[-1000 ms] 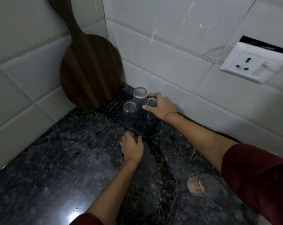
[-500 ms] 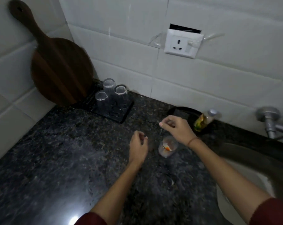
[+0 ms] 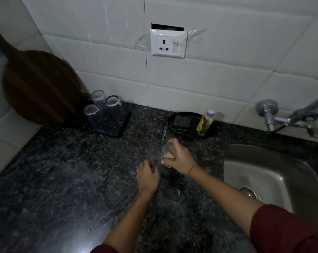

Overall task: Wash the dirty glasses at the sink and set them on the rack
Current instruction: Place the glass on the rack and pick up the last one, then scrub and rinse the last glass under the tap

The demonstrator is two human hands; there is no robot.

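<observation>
1. The right hand (image 3: pixel 180 159) now grasps the small clear drinking glass with orange and white residue in its bottom (image 3: pixel 167 152), fingers and thumb curled round its wall. A second ago this hand was at the rack among the clean glasses. Half a second ago it hung just above this dirty one.
2. The left hand (image 3: pixel 148 175) has come away from the front edge of the rack. It sits low over the dark speckled stone tabletop (image 3: pixel 63 170), just beside the dirty glass. Its fingers are loosely curled and it grasps nothing.
3. The dirty glass is on or just above the tabletop, between the rack and the steel sink (image 3: pixel 275 176). I cannot tell whether its base has left the stone.
4. Three clear ribbed glasses (image 3: pixel 99 97) stand upside down, close together, on the flat black rack (image 3: pixel 122 132) in the corner. Behind the rack a round dark wooden board (image 3: pixel 39 86) leans on the tiles.
5. Those three look finished, and the one in the grip appears to be the only soiled glass in view. The task is probably on its last wash.
6. The next move is likely a carry rightward to the sink, under the metal wall tap (image 3: pixel 289 119).
7. A round black dish (image 3: pixel 172 117) with a dark sponge (image 3: pixel 181 121) and a small clear bottle of yellowish liquid (image 3: pixel 205 122) sits near the wall, within reach.
</observation>
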